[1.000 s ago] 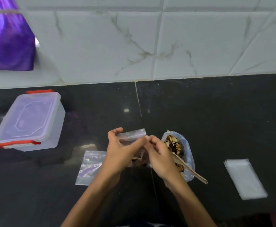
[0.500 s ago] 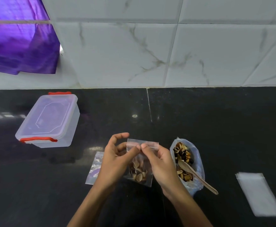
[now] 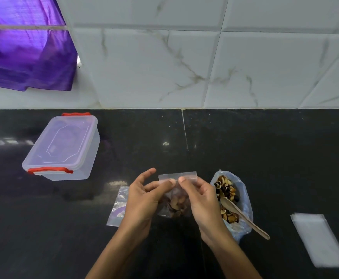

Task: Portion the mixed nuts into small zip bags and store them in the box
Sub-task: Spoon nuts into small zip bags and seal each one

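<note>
A small clear zip bag (image 3: 176,200) with nuts in its lower half hangs upright between my hands over the black counter. My left hand (image 3: 144,198) and my right hand (image 3: 201,200) both pinch the bag's top strip, thumbs almost meeting at its middle. To the right lies an open plastic bag of mixed nuts (image 3: 228,196) with a wooden spoon (image 3: 243,216) resting in it. An empty zip bag (image 3: 118,206) lies flat partly under my left hand. The clear box (image 3: 64,148), lid on with red clips, stands at the left.
A stack of flat clear bags (image 3: 319,238) lies at the right on the counter (image 3: 265,148). A purple cloth (image 3: 23,53) hangs over the tiled wall at the upper left.
The filled bag has been lowered a little and held upright; my thumbs have slid toward the middle of its top strip. The view has shifted left and down.
</note>
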Available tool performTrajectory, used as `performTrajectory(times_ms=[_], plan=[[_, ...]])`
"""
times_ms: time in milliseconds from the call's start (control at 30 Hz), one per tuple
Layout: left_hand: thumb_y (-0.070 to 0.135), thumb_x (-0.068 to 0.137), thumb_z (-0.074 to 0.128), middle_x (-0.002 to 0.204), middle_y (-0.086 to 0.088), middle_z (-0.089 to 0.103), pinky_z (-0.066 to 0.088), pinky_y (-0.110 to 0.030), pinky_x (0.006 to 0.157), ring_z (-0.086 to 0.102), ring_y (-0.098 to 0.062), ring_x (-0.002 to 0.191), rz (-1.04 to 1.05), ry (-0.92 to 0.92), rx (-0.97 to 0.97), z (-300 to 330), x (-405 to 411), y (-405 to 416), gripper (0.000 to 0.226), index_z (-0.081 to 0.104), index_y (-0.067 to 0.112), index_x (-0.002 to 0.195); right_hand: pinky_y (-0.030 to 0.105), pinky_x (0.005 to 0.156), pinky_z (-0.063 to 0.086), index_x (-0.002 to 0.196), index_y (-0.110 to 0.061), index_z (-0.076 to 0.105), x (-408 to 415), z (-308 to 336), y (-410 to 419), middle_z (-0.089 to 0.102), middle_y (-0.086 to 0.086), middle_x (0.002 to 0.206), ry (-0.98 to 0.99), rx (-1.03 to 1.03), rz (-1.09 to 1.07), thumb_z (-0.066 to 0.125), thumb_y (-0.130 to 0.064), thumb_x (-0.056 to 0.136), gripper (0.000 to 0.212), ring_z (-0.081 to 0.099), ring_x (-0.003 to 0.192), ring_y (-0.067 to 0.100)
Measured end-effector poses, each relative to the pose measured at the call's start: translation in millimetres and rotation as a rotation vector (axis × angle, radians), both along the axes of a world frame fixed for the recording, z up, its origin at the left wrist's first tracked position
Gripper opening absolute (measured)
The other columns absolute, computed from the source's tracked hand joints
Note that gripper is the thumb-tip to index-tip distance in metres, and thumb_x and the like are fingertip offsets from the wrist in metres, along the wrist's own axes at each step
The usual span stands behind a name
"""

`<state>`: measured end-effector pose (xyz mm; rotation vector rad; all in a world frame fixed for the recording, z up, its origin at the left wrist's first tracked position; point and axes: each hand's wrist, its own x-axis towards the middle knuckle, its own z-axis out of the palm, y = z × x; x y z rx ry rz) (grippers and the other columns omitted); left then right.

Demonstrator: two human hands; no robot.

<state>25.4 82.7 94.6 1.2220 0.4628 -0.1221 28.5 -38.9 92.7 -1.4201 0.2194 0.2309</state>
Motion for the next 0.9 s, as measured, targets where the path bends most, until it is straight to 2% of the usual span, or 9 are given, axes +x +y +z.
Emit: performTrajectory(times_ms=[67,167,267,333,433,567,700,800,900], plan=[[0.02,0.064,0.076,0.082,-0.015,0.074,0.058,-0.037,0.07,0.073,-0.025,0.079,-0.04,0.009,-0.008,2.6,-1.8,2.4,0.051,0.058,0.014,0.112,0.023,0.065,0.056,0.089,-0.014,0.068,-0.5,0.6,0.9,0.074,0.002,0.08,0.008,0.042,-0.031,0.06,-0.021,0.089,0.01,0.071,0.081,0.014],[0.022,0.066,0.073,0.081,-0.016,0.073,0.058,-0.029,0.062,0.072,-0.023,0.07,-0.064,-0.028,0.008,2.9,-3.1,4.7,0.03,0.069,0.003,0.088,0.028,0.065,0.056,0.09,-0.014,0.069,-1.4,0.3,3.0,0.074,0.006,0.081,0.023,0.068,-0.05,0.06,-0.019,0.089,0.01,0.072,0.08,0.019],[0.023,0.064,0.073,0.07,-0.012,0.07,0.054,-0.028,0.061,0.068,-0.019,0.064,-0.023,-0.079,0.051,1.4,-2.9,4.4,0.02,0.069,0.004,0.069,0.023,0.062,0.055,0.094,-0.012,0.069,-1.3,0.4,3.4,0.075,0.004,0.082,0.031,0.058,-0.036,0.062,-0.02,0.088,0.013,0.072,0.077,0.016],[0.022,0.065,0.072,0.066,-0.009,0.068,0.054,-0.027,0.059,0.067,-0.018,0.063,-0.007,-0.12,0.046,3.1,-1.9,4.1,0.015,0.067,0.008,0.062,0.029,0.069,0.057,0.094,-0.01,0.069,-0.2,-0.8,3.1,0.075,0.006,0.084,0.031,0.057,-0.045,0.062,-0.025,0.087,0.018,0.072,0.081,0.018],[0.021,0.064,0.072,0.065,-0.01,0.067,0.055,-0.028,0.059,0.066,-0.019,0.062,0.0,-0.148,0.031,4.7,-0.9,5.1,0.018,0.064,0.005,0.061,0.039,0.077,0.058,0.094,-0.008,0.068,0.9,-3.3,1.6,0.074,0.009,0.088,0.039,0.065,-0.091,0.062,-0.027,0.087,0.02,0.072,0.084,0.022],[0.028,0.062,0.072,0.065,-0.011,0.067,0.053,-0.031,0.061,0.065,-0.02,0.062,0.003,-0.136,0.038,6.2,-1.7,3.1,0.021,0.066,0.009,0.056,0.031,0.068,0.058,0.091,-0.007,0.066,-0.2,-3.0,1.3,0.072,0.008,0.08,0.022,0.104,-0.123,0.062,-0.024,0.086,0.018,0.071,0.077,0.021],[0.03,0.072,0.067,0.073,-0.014,0.073,0.056,-0.024,0.057,0.069,-0.017,0.063,-0.016,-0.151,0.021,2.2,-2.2,4.2,0.025,0.075,0.009,0.063,0.03,0.065,0.057,0.083,-0.009,0.066,1.9,-3.2,-0.7,0.071,0.006,0.078,0.036,0.161,-0.175,0.065,-0.021,0.083,0.012,0.071,0.074,0.018],[0.026,0.075,0.064,0.068,-0.01,0.072,0.054,-0.022,0.054,0.068,-0.014,0.06,0.015,-0.187,0.042,-1.3,-1.3,5.0,0.023,0.075,0.011,0.062,0.039,0.072,0.057,0.083,-0.009,0.066,3.2,-2.8,-2.0,0.072,0.009,0.083,0.047,0.178,-0.156,0.065,-0.021,0.083,0.012,0.071,0.078,0.022],[0.028,0.076,0.065,0.071,-0.015,0.072,0.055,-0.033,0.062,0.069,-0.024,0.066,0.091,-0.236,0.131,-7.0,0.9,5.4,0.022,0.075,0.01,0.067,0.047,0.078,0.055,0.086,-0.008,0.066,2.2,-1.7,-2.1,0.074,0.008,0.081,0.063,0.176,-0.103,0.064,-0.026,0.081,0.019,0.072,0.077,0.022]])
